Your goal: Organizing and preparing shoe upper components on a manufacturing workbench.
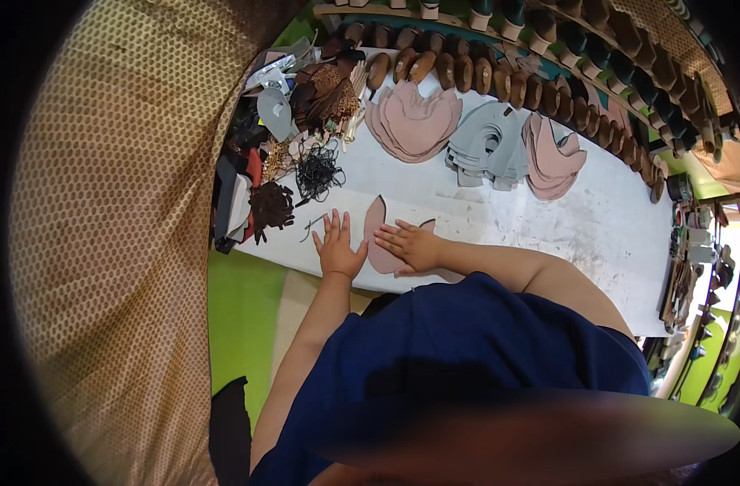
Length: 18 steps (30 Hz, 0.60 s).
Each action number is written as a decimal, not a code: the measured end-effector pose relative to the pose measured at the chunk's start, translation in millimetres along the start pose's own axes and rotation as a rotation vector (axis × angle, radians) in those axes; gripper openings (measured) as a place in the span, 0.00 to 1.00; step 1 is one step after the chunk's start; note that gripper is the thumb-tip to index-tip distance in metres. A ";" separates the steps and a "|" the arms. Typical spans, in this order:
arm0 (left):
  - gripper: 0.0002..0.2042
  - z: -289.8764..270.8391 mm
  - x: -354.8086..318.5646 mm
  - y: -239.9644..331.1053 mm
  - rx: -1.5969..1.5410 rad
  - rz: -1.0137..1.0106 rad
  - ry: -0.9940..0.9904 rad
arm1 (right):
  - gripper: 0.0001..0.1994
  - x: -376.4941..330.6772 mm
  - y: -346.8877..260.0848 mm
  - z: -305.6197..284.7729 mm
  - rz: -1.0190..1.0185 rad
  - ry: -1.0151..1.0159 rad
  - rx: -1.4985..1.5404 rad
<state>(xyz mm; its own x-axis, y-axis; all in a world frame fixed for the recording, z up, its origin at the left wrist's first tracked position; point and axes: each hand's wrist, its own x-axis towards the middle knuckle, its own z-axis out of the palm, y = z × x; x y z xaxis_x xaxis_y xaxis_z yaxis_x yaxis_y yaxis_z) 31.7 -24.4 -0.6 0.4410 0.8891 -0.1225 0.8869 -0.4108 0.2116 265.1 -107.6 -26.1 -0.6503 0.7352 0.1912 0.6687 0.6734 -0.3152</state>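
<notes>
A pink U-shaped shoe-upper piece (374,232) with dark-edged tips lies on the white table near its front edge. Flat on its right side rests my right hand (410,246), fingers stretched toward the left, covering part of the piece. My left hand (341,247) is spread on the tabletop just left of the piece, fingers pointing away from me, holding nothing. Beyond its fingertips, to the left, lies a thin dark strand (311,228).
Farther back stand stacked pink pieces (413,123), grey pieces (500,158) and more pink pieces (551,166). At left are a black cord tangle (318,173), brown strips (270,208) and mixed scraps. Brown shoe forms (483,77) line the far edge; a patterned curtain (127,243) hangs left.
</notes>
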 end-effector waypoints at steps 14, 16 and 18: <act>0.41 -5.9 -2.6 3.6 -0.018 0.034 0.009 | 0.47 47.6 20.8 -30.2 0.273 -0.095 0.025; 0.39 -8.9 -2.5 6.0 -0.012 0.010 -0.004 | 0.46 42.2 30.7 -25.2 0.305 -0.077 0.021; 0.37 -3.1 -3.1 1.1 -0.013 0.018 0.004 | 0.46 39.8 29.3 -27.1 0.327 -0.060 0.016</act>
<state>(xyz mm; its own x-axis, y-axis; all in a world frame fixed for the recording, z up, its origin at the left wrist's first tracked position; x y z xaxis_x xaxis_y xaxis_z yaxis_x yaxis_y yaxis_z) 30.9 -27.0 3.0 0.4567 0.8822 -0.1148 0.8768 -0.4245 0.2259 268.6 -56.6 -2.6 -0.4228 0.9060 0.0226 0.8400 0.4011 -0.3655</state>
